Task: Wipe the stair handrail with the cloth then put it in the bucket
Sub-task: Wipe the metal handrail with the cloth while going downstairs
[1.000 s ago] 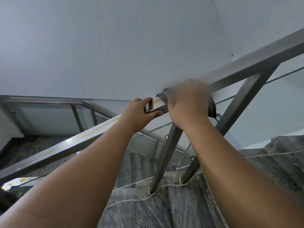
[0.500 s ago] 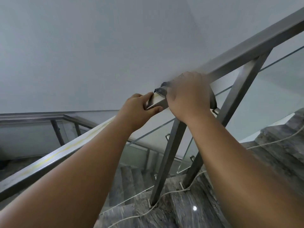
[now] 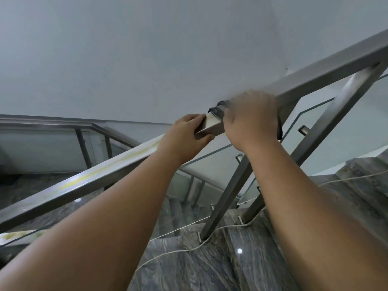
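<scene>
A square steel stair handrail (image 3: 327,70) slopes up from lower left to upper right. My right hand (image 3: 252,116) presses a dark cloth (image 3: 217,111) around the rail; only the cloth's edges show, one at my thumb and one below my palm. My left hand (image 3: 184,134) grips the rail just below, fingers wrapped over its top. A yellowish streak (image 3: 117,162) runs along the rail's lower part. No bucket is in view.
Slanted steel posts (image 3: 228,192) and glass panels (image 3: 327,139) stand under the rail. Grey marble steps (image 3: 210,265) lie below, with a thin white cord (image 3: 220,227) trailing across them. A lower flight's railing (image 3: 84,129) runs along the left wall.
Both hands stay together on the rail, the right one still on the cloth. The view has swung slightly; my hands have crept a little up the rail.
</scene>
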